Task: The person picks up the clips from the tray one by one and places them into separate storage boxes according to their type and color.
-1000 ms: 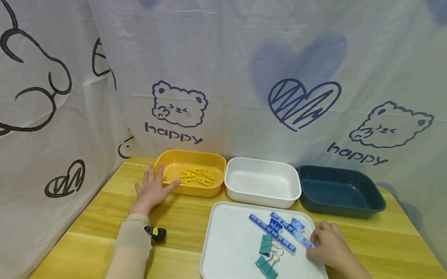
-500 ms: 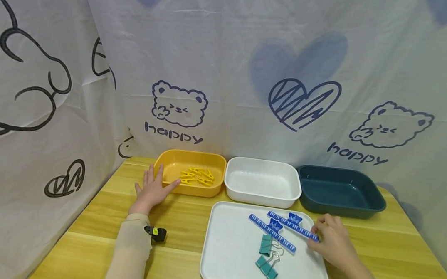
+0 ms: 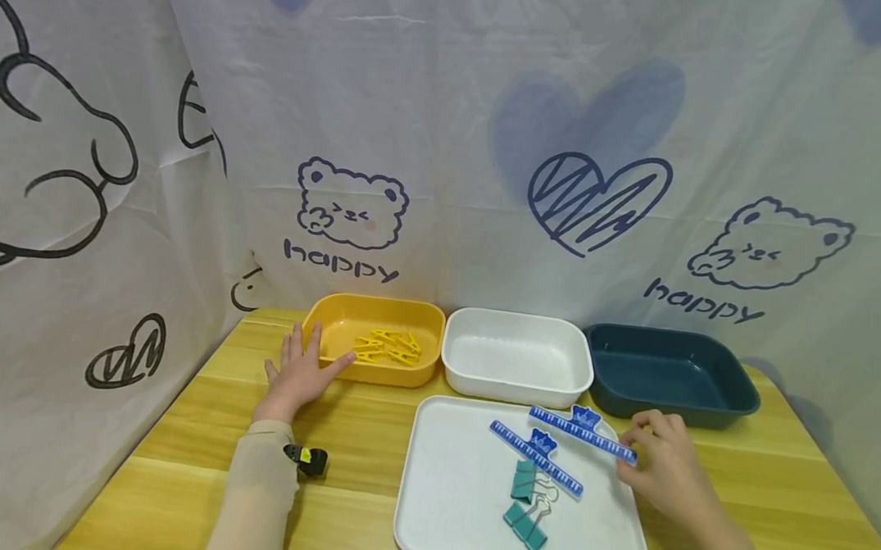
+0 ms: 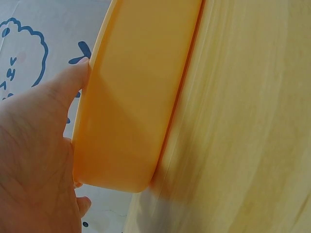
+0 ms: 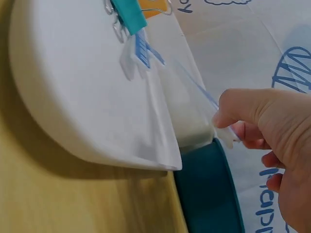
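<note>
My right hand pinches one end of a blue piano-key-patterned clip, which is lifted off the right part of the white tray. In the right wrist view the thumb and index finger grip that clip edge-on. A second blue clip of the same kind lies on the tray, beside two teal binder clips. At the left, my left hand rests with spread fingers on the rim of the yellow bin. Several yellow clothespins lie inside that bin.
A white bin and a dark teal bin stand in a row with the yellow one, behind the tray. A printed white cloth hangs behind them. Wooden tabletop surrounds the tray.
The right hand has raised the far blue clip from the tray and moved slightly right and away with it. The left hand has kept its place on the yellow bin.
</note>
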`<state>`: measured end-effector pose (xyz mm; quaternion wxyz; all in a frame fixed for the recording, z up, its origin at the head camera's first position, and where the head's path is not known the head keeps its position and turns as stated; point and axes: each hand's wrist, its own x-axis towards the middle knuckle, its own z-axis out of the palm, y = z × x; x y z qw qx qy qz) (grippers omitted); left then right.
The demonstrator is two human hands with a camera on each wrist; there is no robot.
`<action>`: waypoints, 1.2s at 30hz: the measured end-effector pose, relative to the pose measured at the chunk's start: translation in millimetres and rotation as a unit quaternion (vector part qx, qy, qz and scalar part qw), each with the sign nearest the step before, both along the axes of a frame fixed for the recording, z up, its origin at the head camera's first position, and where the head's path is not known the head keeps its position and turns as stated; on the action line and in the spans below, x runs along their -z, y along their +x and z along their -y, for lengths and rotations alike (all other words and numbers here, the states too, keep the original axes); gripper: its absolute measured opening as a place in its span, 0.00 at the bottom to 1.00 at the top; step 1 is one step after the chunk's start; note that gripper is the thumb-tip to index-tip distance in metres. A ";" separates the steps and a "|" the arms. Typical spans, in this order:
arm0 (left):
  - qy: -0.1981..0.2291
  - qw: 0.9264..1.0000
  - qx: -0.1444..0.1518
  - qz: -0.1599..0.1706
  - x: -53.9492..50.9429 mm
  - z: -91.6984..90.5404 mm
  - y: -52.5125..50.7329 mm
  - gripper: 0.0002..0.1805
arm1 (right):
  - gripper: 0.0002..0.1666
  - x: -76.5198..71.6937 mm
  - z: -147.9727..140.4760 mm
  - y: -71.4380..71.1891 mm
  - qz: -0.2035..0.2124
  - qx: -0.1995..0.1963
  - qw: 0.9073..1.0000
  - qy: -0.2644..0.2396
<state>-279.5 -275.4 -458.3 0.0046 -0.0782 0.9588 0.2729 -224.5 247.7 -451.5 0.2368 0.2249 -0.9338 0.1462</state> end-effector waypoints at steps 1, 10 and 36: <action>0.001 1.000 0.001 0.000 -0.2 -0.3 0.0 0.57 | 0.14 -0.1 -1.1 -0.1 -0.013 -0.006 1.000 -0.006; 0.003 1.000 -0.001 0.003 0.7 -0.7 1.6 0.56 | 0.14 -4.2 -6.4 -1.7 -0.053 -0.024 0.998 -0.038; -0.004 1.000 -0.002 0.000 -1.2 -1.3 1.0 0.56 | 0.14 -10.8 16.3 -19.3 -0.056 -0.052 0.995 -0.059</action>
